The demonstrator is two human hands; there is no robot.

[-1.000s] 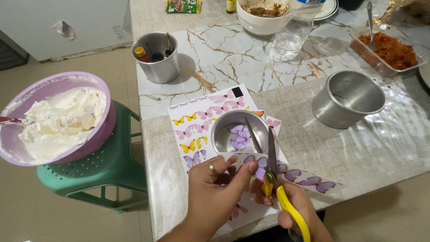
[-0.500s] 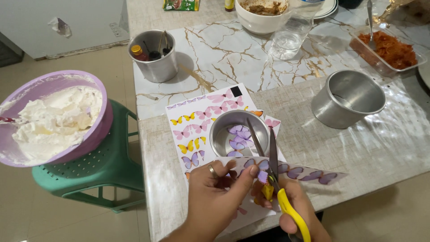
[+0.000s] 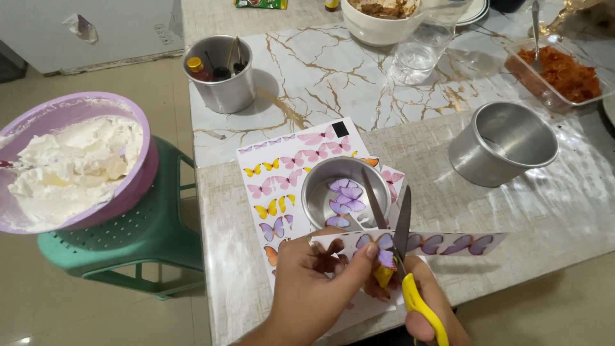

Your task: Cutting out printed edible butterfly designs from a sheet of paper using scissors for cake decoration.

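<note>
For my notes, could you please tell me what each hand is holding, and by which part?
The left hand pinches the butterfly strip at its left end. The right hand holds the scissors by their yellow handles, blades open at the strip.

A purple plastic bowl of white whipped cream sits on a green plastic stool beside the marble-patterned table. On the table stand a steel cup holding small bottles, an empty round steel tin, a clear drinking glass, a white bowl and a clear tray of orange food.
</note>
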